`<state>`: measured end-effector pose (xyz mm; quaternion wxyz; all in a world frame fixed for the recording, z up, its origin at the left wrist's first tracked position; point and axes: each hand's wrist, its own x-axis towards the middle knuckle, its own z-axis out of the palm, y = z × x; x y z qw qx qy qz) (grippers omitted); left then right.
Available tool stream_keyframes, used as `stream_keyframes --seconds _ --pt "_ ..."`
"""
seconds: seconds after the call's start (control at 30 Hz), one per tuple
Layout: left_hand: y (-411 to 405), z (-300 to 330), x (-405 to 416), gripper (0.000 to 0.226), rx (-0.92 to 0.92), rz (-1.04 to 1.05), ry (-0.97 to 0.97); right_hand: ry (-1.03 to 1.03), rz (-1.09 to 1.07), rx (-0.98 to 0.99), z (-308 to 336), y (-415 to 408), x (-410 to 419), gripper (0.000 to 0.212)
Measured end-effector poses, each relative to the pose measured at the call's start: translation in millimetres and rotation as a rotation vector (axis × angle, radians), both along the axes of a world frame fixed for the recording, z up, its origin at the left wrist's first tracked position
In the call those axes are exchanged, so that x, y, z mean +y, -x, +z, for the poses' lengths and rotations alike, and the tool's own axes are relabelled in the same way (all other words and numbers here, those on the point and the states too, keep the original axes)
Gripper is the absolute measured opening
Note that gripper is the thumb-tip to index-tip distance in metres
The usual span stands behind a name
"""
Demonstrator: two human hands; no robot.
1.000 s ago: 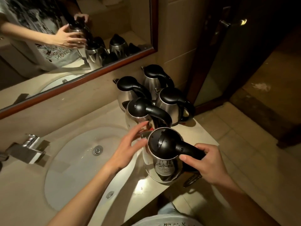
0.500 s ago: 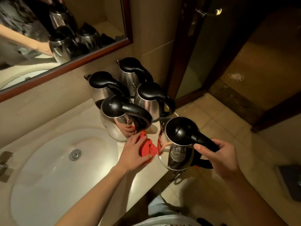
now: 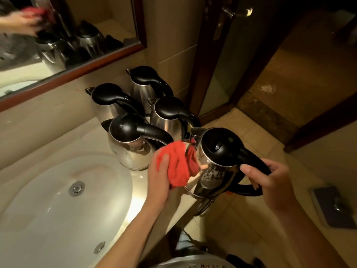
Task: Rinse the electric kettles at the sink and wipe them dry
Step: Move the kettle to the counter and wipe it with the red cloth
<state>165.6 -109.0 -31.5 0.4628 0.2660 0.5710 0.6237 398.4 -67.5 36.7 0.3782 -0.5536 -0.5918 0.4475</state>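
- Right hand (image 3: pixel 270 182): grasps the black handle of the held kettle (image 3: pixel 218 161), fingers curled round the handle, thumb on top.
- Held kettle: steel body, black lid closed, tilted slightly, positioned at the front edge of the counter (image 3: pixel 139 192), partly over the floor.
- Left hand (image 3: pixel 160 176): clutches a bunched red cloth (image 3: pixel 177 165) and presses it against the steel side of the held kettle, below the spout.
- Four other kettles (image 3: pixel 131 144) stand upright on the counter in a tight cluster, between the sink (image 3: pixel 58 209) and the wall corner.
- Sink: white oval basin, metal drain at its centre, left of both hands.
- Mirror (image 3: pixel 67 35): mounted above the counter; it reflects the kettles and the cloth.
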Motion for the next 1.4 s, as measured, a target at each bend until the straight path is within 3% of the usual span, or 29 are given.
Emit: stream_keyframes --seconds 0.1,0.27,0.4,0.5,0.53,0.6,0.73,0.8,0.9,0.97,1.03,1.1,1.2,1.27,1.4 --pt "-11 45 17 0.033 0.076 -0.050 -0.138 0.027 -0.015 0.041 8 7 -3 0.033" --pt "-20 49 6 0.036 0.587 0.014 -0.401 -0.015 0.030 0.138 27 24 -12 0.034" --pt "-41 26 -25 0.042 0.715 0.104 -0.470 -0.079 0.095 0.130 35 36 -15 0.019" --pt "-37 28 -30 0.038 0.638 0.209 -0.214 -0.086 0.098 0.111 31 43 -15 0.021" --pt "-33 33 -30 0.035 0.644 0.215 -0.272 -0.074 0.086 0.119 30 46 -16 0.022" --pt "-25 48 -30 0.032 0.824 0.201 -0.446 -0.054 0.073 0.144 30 54 -18 0.016" --pt "-4 92 -13 0.035 1.123 0.051 -0.444 -0.037 0.079 0.154 26 65 -20 0.024" --pt "-7 108 -6 0.038 1.377 -0.104 -0.403 -0.002 0.076 0.180 20 67 -20 0.034" --pt "-23 108 3 0.035 1.657 -0.336 -0.499 0.047 0.136 0.222 9 66 -18 0.018" --pt "-16 101 0 0.033 1.659 -0.412 -0.589 0.071 0.200 0.236 3 67 -19 0.018" --pt "5 91 -7 0.038 1.606 -0.397 -0.614 0.085 0.186 0.197 2 70 -19 0.032" --pt "28 79 -17 0.037 1.484 -0.300 -0.596 0.115 0.133 0.119 5 71 -18 0.041" --pt "43 63 -32 0.035 1.256 -0.197 -0.560 0.120 0.165 0.054 9 73 -17 0.036" --pt "37 62 -32 0.032 1.288 -0.187 -0.581 0.119 0.165 0.052 11 74 -15 0.034" --pt "12 66 -15 0.029 1.524 -0.273 -0.677 0.148 0.103 0.160 1 76 -13 0.031"
